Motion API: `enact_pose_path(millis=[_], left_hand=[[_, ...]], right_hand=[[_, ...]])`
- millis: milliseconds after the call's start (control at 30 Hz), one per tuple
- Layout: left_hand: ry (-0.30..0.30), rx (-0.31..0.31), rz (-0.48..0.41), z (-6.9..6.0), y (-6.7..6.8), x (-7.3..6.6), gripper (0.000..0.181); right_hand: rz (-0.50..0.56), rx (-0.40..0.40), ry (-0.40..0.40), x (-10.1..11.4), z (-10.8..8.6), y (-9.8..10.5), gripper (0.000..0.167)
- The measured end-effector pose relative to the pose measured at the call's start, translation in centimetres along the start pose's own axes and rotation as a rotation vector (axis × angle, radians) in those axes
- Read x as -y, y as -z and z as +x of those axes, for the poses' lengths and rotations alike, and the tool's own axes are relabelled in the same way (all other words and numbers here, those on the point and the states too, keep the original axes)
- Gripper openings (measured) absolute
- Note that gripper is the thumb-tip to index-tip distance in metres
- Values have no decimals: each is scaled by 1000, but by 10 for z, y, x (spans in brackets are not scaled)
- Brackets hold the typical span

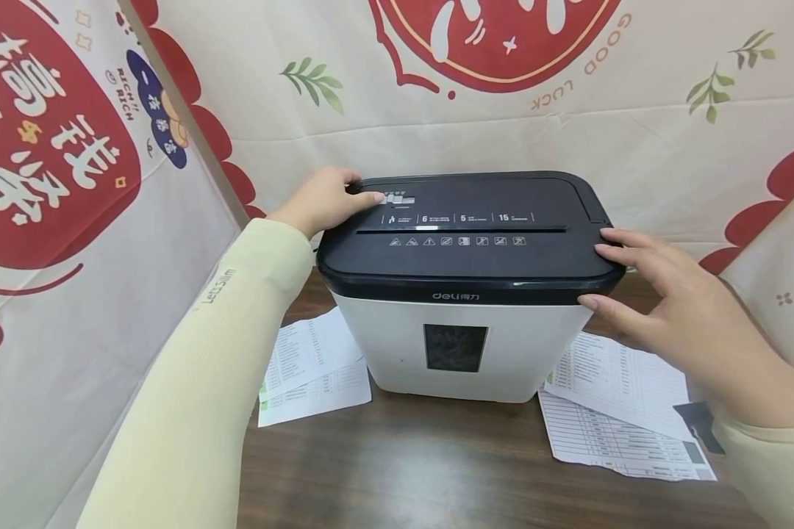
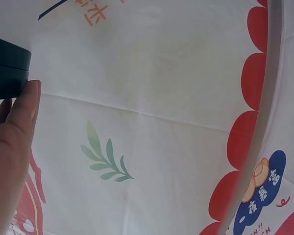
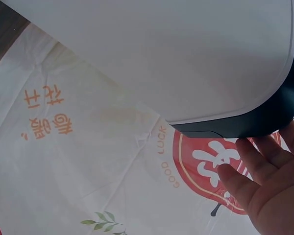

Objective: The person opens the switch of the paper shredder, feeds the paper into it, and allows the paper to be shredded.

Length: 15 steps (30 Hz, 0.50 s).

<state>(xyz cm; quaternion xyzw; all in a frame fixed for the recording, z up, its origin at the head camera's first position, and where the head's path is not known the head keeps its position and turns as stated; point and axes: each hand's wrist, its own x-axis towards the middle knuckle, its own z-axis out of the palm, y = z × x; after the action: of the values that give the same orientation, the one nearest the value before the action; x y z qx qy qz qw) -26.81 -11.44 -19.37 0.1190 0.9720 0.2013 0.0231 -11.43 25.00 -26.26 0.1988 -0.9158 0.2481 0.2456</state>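
Two hands (image 1: 331, 200) (image 1: 691, 316), one shredder (image 1: 397, 330), at least four printed sheets (image 1: 314, 349) (image 1: 615, 378), one table (image 1: 397, 477)

The boxy plastic shredder (image 1: 470, 286) is white with a white-printed black top (image 1: 470, 257), the off-white cloth backdrop (image 1: 503, 136) patterned with green leaves (image 1: 314, 82).
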Motion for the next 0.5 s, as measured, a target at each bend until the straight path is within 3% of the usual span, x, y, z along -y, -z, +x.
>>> enact_pose_path(millis=[200, 500], left_hand=[[-16, -14, 52, 3, -1, -2, 49], [-19, -10, 60, 3, 0, -7, 42]], right_hand=[[6, -7, 5, 0, -1, -1, 73], [0, -12, 0, 0, -1, -1, 71]])
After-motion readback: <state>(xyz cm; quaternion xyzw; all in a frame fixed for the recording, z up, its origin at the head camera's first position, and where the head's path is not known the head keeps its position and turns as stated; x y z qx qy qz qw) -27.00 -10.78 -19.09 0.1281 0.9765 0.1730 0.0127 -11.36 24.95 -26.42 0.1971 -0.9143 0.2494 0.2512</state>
